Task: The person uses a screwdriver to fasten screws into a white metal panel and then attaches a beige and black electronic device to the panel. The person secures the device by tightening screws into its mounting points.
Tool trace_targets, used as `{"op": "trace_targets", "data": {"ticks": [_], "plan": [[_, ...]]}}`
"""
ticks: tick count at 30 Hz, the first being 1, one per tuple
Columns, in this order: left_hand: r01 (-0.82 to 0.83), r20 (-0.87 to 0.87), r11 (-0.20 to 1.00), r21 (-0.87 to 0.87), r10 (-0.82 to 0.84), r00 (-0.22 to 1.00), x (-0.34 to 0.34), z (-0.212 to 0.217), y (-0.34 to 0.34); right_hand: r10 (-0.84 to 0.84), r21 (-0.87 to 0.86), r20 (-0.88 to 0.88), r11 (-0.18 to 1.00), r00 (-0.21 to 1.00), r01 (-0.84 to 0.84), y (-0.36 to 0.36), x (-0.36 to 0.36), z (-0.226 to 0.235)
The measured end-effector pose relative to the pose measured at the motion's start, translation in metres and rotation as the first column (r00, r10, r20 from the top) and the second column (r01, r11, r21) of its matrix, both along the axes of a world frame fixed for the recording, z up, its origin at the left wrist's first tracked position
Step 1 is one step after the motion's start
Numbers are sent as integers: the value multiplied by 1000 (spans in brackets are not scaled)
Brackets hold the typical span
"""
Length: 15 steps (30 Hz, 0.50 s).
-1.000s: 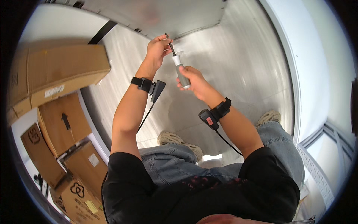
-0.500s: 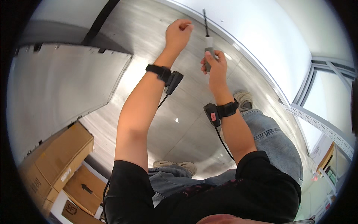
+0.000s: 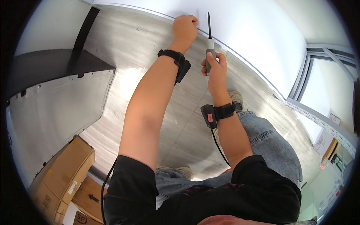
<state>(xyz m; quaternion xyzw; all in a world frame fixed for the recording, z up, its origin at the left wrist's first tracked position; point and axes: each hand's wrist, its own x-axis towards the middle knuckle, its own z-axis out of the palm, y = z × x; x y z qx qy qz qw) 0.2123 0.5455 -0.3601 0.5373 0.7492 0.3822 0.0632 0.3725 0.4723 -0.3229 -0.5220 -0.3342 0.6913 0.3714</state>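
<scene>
Screwdriver (image 3: 211,44) in right hand (image 3: 216,68), shaft pointing away from wearer, left hand (image 3: 185,30) beside it.
Right fingers wrap the grey handle, thumb along it; long axis runs nearly straight up the view, tip seen against the white panel (image 3: 258,45). Left hand sits left of the shaft, apart from it, near the panel's bottom edge; fingers curl inward, mostly hidden, can't tell if they pinch anything.

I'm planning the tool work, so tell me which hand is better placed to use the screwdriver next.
Right, most likely: the right hand grips the screwdriver, its shaft pointing forward. The left hand is curled and apart from it; its palm is hidden.
</scene>
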Motion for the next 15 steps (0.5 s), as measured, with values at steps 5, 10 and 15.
{"op": "trace_targets", "data": {"ticks": [5,10,15], "plan": [[-25,833,995,-98,96,545,-25,22,-52,96,57,18,994,995,-97,-29,-20,-6],[-262,992,957,-127,118,-49,-85,40,-170,378,32,77,924,922,-381,-90,-63,-7],[-413,980,889,-197,182,-74,-133,43,-292,667,78,126,731,734,-677,-161,-99,-6]]}}
